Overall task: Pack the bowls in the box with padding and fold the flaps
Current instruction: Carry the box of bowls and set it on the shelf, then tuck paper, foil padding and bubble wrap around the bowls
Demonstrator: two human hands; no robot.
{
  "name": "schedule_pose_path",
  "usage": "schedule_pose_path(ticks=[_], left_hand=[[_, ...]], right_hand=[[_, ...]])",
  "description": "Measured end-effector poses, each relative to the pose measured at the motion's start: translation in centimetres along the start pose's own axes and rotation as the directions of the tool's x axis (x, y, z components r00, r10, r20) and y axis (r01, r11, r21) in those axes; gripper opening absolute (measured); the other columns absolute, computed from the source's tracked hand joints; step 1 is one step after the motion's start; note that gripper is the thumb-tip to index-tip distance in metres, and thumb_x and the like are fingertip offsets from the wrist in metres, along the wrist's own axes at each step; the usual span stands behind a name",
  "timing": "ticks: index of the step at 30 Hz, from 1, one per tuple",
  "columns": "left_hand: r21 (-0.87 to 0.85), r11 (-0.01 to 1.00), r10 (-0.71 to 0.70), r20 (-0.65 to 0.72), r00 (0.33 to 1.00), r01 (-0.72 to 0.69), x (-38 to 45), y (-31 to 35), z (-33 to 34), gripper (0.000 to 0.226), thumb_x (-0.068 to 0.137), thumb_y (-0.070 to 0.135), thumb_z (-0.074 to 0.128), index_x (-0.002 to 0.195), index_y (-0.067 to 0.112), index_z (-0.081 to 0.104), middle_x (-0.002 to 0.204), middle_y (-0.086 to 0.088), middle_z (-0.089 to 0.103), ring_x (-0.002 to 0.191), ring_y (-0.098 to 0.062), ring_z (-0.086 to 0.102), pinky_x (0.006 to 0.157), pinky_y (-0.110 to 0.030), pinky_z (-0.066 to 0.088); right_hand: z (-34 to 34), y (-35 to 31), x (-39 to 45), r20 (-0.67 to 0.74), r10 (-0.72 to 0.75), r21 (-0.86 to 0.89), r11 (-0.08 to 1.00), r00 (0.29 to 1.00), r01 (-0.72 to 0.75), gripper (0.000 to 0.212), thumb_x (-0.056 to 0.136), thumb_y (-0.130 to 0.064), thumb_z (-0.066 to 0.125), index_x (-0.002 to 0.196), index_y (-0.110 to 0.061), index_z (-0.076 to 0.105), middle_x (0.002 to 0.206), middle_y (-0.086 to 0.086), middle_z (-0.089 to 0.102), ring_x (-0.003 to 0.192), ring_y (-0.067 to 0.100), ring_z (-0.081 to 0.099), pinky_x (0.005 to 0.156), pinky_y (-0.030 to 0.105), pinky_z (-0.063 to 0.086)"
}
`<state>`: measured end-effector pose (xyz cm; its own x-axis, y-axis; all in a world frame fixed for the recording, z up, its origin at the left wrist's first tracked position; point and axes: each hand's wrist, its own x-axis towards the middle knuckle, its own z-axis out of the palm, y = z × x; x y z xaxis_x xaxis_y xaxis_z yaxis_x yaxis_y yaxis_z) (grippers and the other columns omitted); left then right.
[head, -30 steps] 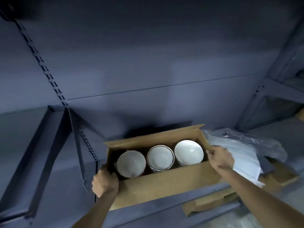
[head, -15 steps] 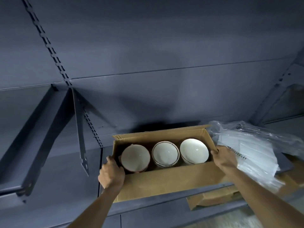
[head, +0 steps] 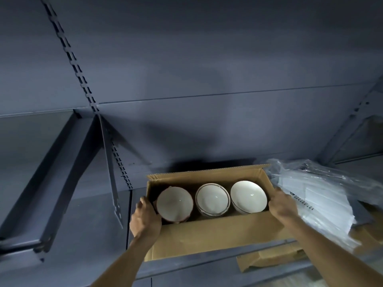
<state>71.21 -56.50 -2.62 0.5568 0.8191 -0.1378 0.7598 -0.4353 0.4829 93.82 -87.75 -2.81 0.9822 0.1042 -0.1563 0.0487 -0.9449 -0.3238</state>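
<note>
An open brown cardboard box [head: 209, 233] sits on a dark grey metal shelf [head: 207, 262]. Three white ceramic bowls [head: 212, 199] stand in a row inside it. The left hand [head: 146, 217] grips the box's left end, fingers curled over the edge. The right hand [head: 282, 204] grips the right end. Crumpled clear plastic padding [head: 323, 195] lies just beside the box on the right.

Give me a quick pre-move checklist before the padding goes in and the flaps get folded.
1. Three bowls inside the cardboard box: left bowl, middle bowl, right bowl: ok.
2. Box steadied: left hand and right hand grip its ends: ok.
3. Padding over the bowls: none showing: not ok.
4. Padding supply: plastic-wrapped bundle lies beside the box: ok.
5. Flaps still open: ok.
6. Bowls intact: cannot tell.
</note>
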Motion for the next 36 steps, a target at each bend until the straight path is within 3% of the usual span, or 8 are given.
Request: schedule_pose_path(ticks=[5,8,12,16,22,24,29,36], left_hand=[[0.167,0.985,0.051,-0.089,0.995,-0.036,1.7,-0.1,-0.7,0.043,0.092,0.038,0.054,0.128,0.016,0.043,0.119,-0.009,0.055,0.106,-0.032,0.057,0.079,-0.049,0.055],[0.246,0.938,0.298,-0.219,0.929,-0.243,1.7,0.5,-0.7,0.034,0.085,0.033,0.056,0.112,0.013,0.057,0.110,-0.011,0.061,0.105,-0.033,0.056,0.080,-0.048,0.049],[0.189,0.812,0.571,-0.069,0.818,-0.552,2.0,2.3,-0.7,0.032,0.088,0.023,0.058,0.119,0.013,0.060,0.120,-0.009,0.062,0.112,-0.030,0.058,0.087,-0.041,0.052],[0.179,0.782,0.614,-0.059,0.787,-0.597,1.8,4.0,-0.4,0.035,0.089,0.027,0.057,0.122,0.015,0.055,0.131,-0.005,0.056,0.120,-0.030,0.054,0.100,-0.045,0.046],[0.063,0.709,0.705,-0.116,0.700,-0.703,1.0,6.0,1.1,0.037,0.091,0.024,0.056,0.128,0.020,0.055,0.125,-0.005,0.060,0.113,-0.031,0.058,0.086,-0.042,0.052],[0.045,0.694,0.713,-0.174,0.679,-0.718,0.4,7.3,2.3,0.035,0.090,0.025,0.057,0.125,0.020,0.057,0.122,-0.006,0.063,0.107,-0.033,0.061,0.082,-0.041,0.052],[0.062,0.668,0.735,-0.210,0.645,-0.741,-2.6,13.2,5.7,0.023,0.088,0.021,0.057,0.109,0.015,0.065,0.104,-0.006,0.068,0.087,-0.037,0.064,0.067,-0.034,0.048],[-0.009,0.535,0.838,-0.125,0.532,-0.845,-6.8,25.4,10.0,0.014,0.087,0.018,0.058,0.097,0.013,0.065,0.099,-0.003,0.066,0.085,-0.029,0.062,0.073,-0.040,0.053]], right_hand=[[-0.4,-0.4,1.2,-0.199,-0.102,-0.078,0.993,0.975,0.088,0.030,0.102,-0.025,0.051,0.126,-0.007,0.056,0.112,0.020,0.065,0.104,0.042,0.063,0.078,0.046,0.049],[-1.0,-1.9,1.8,-0.265,-0.223,-0.127,0.972,0.938,0.196,0.028,0.098,-0.022,0.056,0.121,-0.008,0.060,0.123,0.019,0.060,0.117,0.040,0.054,0.092,0.049,0.050],[-0.9,-2.7,1.5,-0.218,-0.452,-0.198,0.888,0.865,0.415,0.028,0.097,-0.019,0.055,0.124,-0.012,0.062,0.122,0.012,0.063,0.118,0.035,0.056,0.097,0.047,0.049],[-0.6,-1.7,0.5,-0.229,-0.528,-0.201,0.848,0.818,0.491,0.034,0.096,-0.018,0.057,0.130,-0.016,0.061,0.120,0.006,0.061,0.118,0.029,0.055,0.097,0.044,0.050],[-0.9,1.5,1.6,-0.315,-0.656,-0.211,0.753,0.685,0.624,0.030,0.094,-0.017,0.062,0.125,-0.017,0.064,0.111,0.001,0.061,0.105,0.025,0.061,0.094,0.041,0.050],[-1.6,2.8,3.6,-0.363,-0.662,-0.185,0.740,0.655,0.646,0.025,0.095,-0.017,0.062,0.119,-0.016,0.066,0.109,0.001,0.063,0.105,0.027,0.062,0.089,0.041,0.052],[-3.0,6.8,7.3,-0.436,-0.582,-0.031,0.772,0.686,0.635,0.024,0.096,-0.013,0.060,0.118,-0.013,0.067,0.112,0.005,0.065,0.111,0.028,0.060,0.090,0.044,0.052],[-7.0,14.6,9.2,-0.482,-0.502,0.052,0.802,0.719,0.595,0.029,0.093,-0.002,0.057,0.119,-0.010,0.068,0.108,0.009,0.066,0.106,0.032,0.060,0.092,0.050,0.050]])
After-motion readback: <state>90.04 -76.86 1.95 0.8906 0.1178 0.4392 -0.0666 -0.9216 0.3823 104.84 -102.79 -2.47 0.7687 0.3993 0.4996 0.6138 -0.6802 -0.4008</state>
